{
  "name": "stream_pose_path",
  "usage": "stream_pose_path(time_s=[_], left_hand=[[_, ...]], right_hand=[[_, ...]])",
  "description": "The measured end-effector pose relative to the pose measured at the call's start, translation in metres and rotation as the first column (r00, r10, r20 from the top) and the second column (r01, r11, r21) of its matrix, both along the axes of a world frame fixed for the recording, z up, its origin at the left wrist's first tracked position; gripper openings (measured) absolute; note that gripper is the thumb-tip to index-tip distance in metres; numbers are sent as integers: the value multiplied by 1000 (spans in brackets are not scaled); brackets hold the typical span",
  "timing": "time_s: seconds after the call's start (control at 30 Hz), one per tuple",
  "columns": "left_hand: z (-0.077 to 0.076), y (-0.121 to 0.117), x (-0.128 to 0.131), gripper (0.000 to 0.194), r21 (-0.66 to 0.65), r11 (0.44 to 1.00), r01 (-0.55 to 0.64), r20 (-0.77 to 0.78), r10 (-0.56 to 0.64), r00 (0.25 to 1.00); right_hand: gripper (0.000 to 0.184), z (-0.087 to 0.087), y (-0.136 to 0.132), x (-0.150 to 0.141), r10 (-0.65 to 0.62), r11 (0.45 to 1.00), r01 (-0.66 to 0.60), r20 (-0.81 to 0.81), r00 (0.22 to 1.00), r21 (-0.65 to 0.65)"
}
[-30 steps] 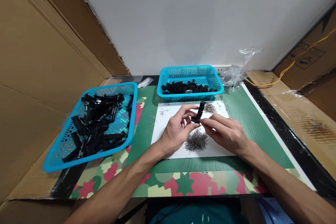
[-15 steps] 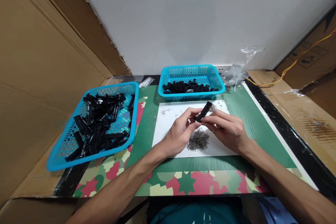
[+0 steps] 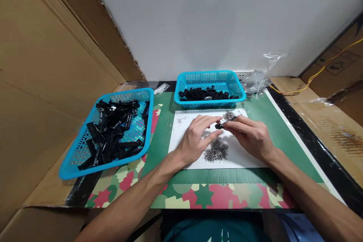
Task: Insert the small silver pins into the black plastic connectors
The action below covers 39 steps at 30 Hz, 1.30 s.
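Observation:
Over the white paper (image 3: 181, 145), my right hand (image 3: 253, 135) pinches a black plastic part (image 3: 221, 125), now seen lying nearly flat. A thin metal rod (image 3: 236, 134) also sticks out from under those fingers; its other end is hidden. My left hand (image 3: 195, 136) has its thumb and fingers spread around the left end of the part, apparently without gripping it. Just below the hands lies a pile of small metal pieces (image 3: 216, 152), perhaps springs or pins. A smaller heap of metal pieces (image 3: 229, 115) sits behind the right fingers.
A blue basket (image 3: 150, 128) of long black plastic parts stands at the left. Behind the paper, another blue basket (image 3: 210, 105) holds smaller black pieces. Clear plastic bags (image 3: 255, 81) lie at the back right. Cardboard (image 3: 51, 64) walls in the left side.
The black part has tipped from upright to nearly flat. My left fingers have opened away from it, while my right hand keeps hold. The view has shifted slightly.

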State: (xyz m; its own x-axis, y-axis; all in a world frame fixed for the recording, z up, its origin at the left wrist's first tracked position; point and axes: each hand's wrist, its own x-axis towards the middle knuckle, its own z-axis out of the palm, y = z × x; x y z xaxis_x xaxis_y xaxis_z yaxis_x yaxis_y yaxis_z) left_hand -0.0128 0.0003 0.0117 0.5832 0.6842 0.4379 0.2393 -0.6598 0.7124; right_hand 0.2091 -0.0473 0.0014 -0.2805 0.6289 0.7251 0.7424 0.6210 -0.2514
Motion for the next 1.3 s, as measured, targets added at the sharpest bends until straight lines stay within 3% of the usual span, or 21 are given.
stream_pose_path(time_s=[0.07,0.17,0.27,0.4,0.63,0.7,0.77,0.83,0.93,1.1,1.3], left_hand=[[-2,2,-2,30,168,985,-30,-36,36,999],[-6,4,-3,23,254,966,-56,-30,66,997],[-11,5,-2,22,244,966,-80,-37,91,995],[-16,7,-1,21,180,978,-102,-50,112,992],[-18,7,1,20,150,987,-52,-177,79,981],[-19,6,1,21,159,986,-41,-198,73,977],[-20,6,1,22,173,984,-38,-213,75,974],[-22,6,2,22,201,979,-29,-227,75,971],[-23,6,2,17,258,966,3,-254,64,965],[-24,6,2,17,319,947,41,-294,58,954],[-24,6,4,21,289,956,45,-314,50,948]], right_hand=[[21,-2,1,1,9,1000,-9,8,1000,-20],[19,-4,1,1,23,999,-21,27,999,-48],[15,1,-1,-3,18,997,-20,-31,999,-75],[37,10,-1,-4,28,992,-40,-100,995,-123],[38,11,5,16,-65,997,68,127,990,-21],[32,11,3,16,-86,996,86,34,996,-2],[20,11,1,10,-109,994,103,-165,980,-46],[6,9,0,-1,-146,979,74,-396,907,-191],[8,5,1,-16,-204,927,-31,-572,794,-374],[13,0,5,-26,-201,911,-37,-519,831,-411],[13,1,4,-28,-191,915,-6,-446,874,-403]])
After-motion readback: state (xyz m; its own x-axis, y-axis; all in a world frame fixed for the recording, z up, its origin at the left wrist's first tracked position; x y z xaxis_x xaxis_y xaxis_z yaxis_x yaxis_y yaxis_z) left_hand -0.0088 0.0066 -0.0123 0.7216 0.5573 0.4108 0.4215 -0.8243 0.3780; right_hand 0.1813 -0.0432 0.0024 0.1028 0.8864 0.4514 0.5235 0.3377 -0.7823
